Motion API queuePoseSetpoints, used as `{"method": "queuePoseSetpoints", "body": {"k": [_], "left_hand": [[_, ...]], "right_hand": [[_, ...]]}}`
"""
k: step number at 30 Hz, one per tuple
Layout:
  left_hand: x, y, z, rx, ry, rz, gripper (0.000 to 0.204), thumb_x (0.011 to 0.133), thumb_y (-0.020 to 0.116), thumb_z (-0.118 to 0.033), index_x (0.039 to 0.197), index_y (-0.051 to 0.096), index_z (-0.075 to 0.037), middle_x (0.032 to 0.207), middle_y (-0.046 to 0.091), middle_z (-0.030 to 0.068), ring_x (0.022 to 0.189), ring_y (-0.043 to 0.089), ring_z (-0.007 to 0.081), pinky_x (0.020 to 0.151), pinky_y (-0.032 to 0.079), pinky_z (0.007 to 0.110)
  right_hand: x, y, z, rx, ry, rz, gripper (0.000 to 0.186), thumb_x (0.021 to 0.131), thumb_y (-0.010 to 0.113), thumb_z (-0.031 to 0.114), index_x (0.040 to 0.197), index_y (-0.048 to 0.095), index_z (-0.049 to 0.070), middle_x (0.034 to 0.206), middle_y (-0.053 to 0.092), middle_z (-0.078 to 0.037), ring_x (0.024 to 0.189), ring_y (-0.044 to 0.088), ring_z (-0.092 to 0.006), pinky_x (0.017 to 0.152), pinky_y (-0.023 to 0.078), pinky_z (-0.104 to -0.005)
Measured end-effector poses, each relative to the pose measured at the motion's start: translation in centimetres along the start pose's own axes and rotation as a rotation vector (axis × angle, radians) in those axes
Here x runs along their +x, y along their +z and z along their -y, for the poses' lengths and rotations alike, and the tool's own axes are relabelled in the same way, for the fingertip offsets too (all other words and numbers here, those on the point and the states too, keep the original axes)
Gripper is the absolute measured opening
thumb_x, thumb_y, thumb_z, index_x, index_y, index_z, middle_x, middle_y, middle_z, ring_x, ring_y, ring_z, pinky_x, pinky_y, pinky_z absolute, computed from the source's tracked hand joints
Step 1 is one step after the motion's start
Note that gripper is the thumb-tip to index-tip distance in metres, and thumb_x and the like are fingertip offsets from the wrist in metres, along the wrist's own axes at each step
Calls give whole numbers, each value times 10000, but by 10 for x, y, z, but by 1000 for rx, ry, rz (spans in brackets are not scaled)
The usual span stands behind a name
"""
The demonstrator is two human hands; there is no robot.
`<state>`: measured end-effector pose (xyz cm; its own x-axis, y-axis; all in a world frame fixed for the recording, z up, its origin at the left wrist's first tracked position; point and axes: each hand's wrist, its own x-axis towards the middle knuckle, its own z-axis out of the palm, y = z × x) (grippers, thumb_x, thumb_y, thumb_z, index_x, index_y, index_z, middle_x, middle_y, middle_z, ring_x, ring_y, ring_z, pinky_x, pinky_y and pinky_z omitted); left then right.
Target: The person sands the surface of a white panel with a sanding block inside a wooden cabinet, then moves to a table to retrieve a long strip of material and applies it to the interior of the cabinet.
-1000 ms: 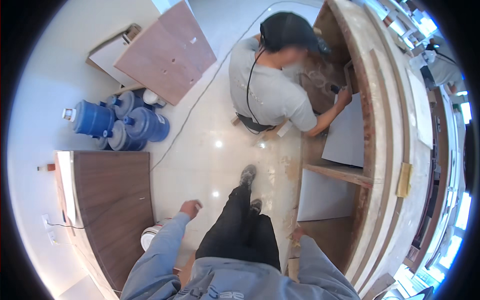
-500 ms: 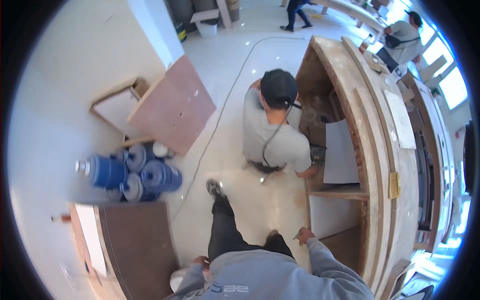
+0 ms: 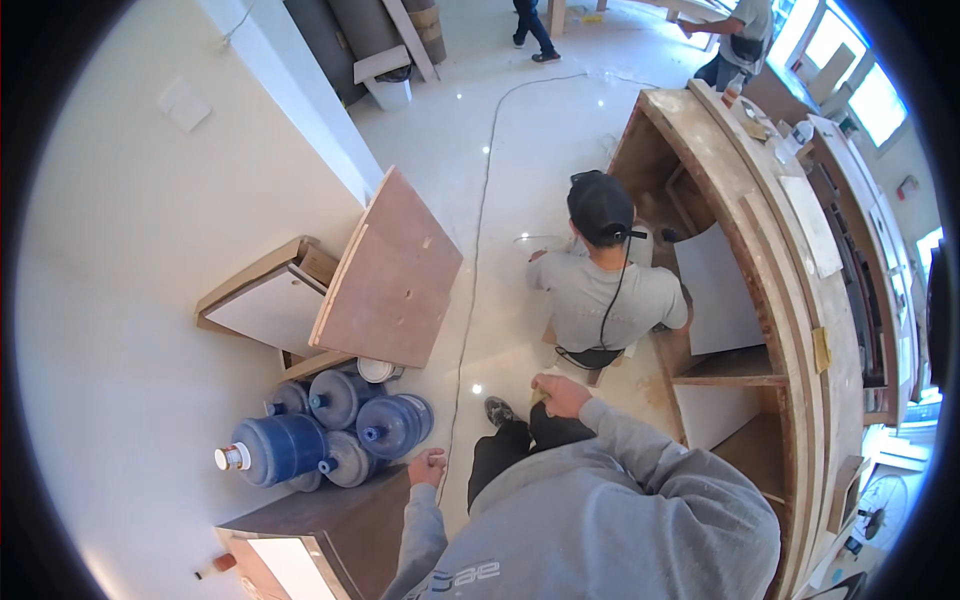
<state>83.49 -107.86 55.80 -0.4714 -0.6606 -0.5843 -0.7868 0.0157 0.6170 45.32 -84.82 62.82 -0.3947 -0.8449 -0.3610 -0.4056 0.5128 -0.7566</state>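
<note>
My right hand point(image 3: 565, 397) is out in front of my body, closed around a small flat yellowish piece point(image 3: 540, 394) whose kind I cannot make out. It is just behind a person point(image 3: 605, 300) in a grey shirt and black cap, who sits low before an open wooden cabinet point(image 3: 735, 378). Lower and to the left, my left hand point(image 3: 427, 467) has its fingers curled in; whether anything small is in them is hidden. That hand is beside a brown box-like cabinet point(image 3: 310, 508) and near several blue water jugs point(image 3: 395, 425).
A reddish wooden panel point(image 3: 392, 275) leans by the left wall, next to a wooden drawer-like frame point(image 3: 270, 305). A dark cable point(image 3: 480, 215) runs along the shiny floor. Bottles point(image 3: 795, 140) stand on the cabinet top. Two more people are in the far background.
I have moved forward and turned somewhat left. My right hand has risen and come inward with its small piece; my left hand has swung forward. The seated person is more upright.
</note>
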Motion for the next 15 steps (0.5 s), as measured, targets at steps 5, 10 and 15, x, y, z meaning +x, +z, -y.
{"method": "queuePoseSetpoints", "body": {"k": [5,10,15], "left_hand": [[17,20,-28,-157,34,62,281,902,651,-30,1174,683,-93,802,718,70,705,706,168,693,627,363],[42,13,-23,-240,-19,65,358,905,618,31,1242,567,-81,811,677,89,720,700,196,653,643,380],[102,-15,-69,-185,37,7,331,913,606,15,1232,566,-68,805,697,105,714,730,201,648,645,397]], "right_hand": [[42,-23,37,-99,-113,-17,416,821,641,38,1229,587,103,1111,696,-200,1087,669,-445,916,532,-524],[98,-33,78,-65,-136,4,409,815,617,42,1218,594,105,1152,692,-171,1109,671,-436,910,538,-543],[158,-59,74,7,-163,-35,401,820,608,29,1214,602,104,1126,692,-171,1104,674,-433,910,543,-540]]}}
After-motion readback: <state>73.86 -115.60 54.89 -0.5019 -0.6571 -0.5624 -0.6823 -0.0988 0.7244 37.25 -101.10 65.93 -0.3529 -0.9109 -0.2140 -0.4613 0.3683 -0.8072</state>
